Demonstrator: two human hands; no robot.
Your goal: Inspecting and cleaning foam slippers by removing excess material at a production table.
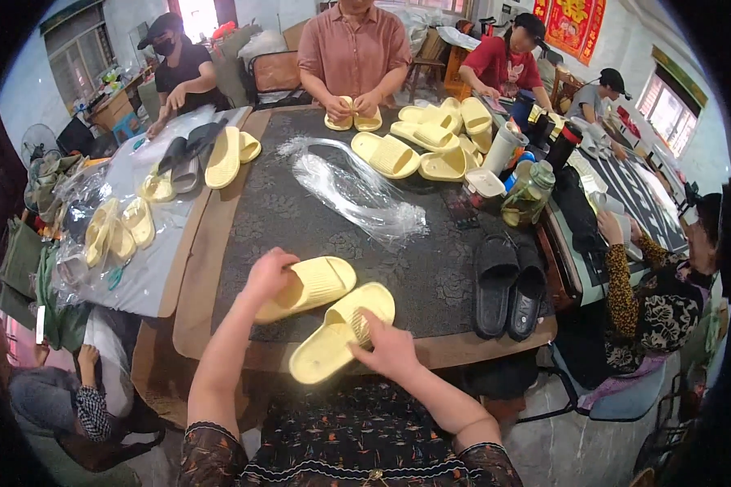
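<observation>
Two pale yellow slide slippers are in front of me at the near edge of the table. My left hand (270, 274) is closed on the heel end of the left slipper (321, 284), which rests on the dark mat with its ribbed strap to the right. My right hand (387, 347) grips the side of the other slipper (321, 355) by its strap, fingers over the strap and thumb towards the sole. This slipper is tilted, its heel jutting past the table edge towards me. Parts of the left fingers are hidden behind the hand.
Clear plastic bags (357, 195) lie mid-table. Yellow slippers (430, 130) are heaped at the far right, beside a glass jar (529, 193) and bottles. Black slippers (495, 284) lie to my right. Bagged slippers (122, 231) cover the left table. A person opposite holds yellow slippers (353, 118).
</observation>
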